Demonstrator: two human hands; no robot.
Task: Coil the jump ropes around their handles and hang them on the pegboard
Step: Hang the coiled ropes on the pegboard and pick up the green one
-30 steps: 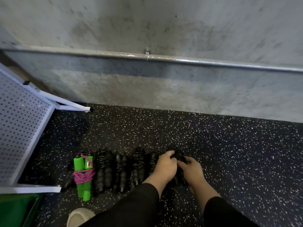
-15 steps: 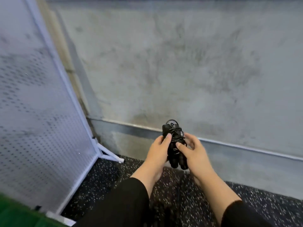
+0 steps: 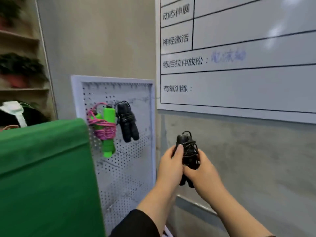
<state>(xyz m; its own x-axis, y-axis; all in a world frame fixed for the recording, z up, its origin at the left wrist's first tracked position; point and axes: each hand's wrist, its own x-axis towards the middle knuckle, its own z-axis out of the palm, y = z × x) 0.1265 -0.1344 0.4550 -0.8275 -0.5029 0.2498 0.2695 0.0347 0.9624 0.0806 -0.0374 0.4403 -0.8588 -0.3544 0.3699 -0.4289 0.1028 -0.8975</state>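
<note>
Far left of the grip there's a green pad point(image 3: 44, 177). Up and left of the grip, the pegboard point(image 3: 123, 168) already has a green-handled rope point(image 3: 106, 129) and a black rope point(image 3: 127, 121) hanging side by side. Then the left hand point(image 3: 169, 165) and right hand point(image 3: 203, 173) are both wrapped tight around a coiled black jump rope point(image 3: 188, 151), upright, in front of the concrete wall point(image 3: 256, 159), below the whiteboard point(image 3: 239, 65).

Whiteboard point(image 3: 256, 82), green panel point(image 3: 42, 177), shelves point(image 3: 20, 89)

Pegboard point(image 3: 119, 168) left — whiteboard point(image 3: 239, 79) right
</note>
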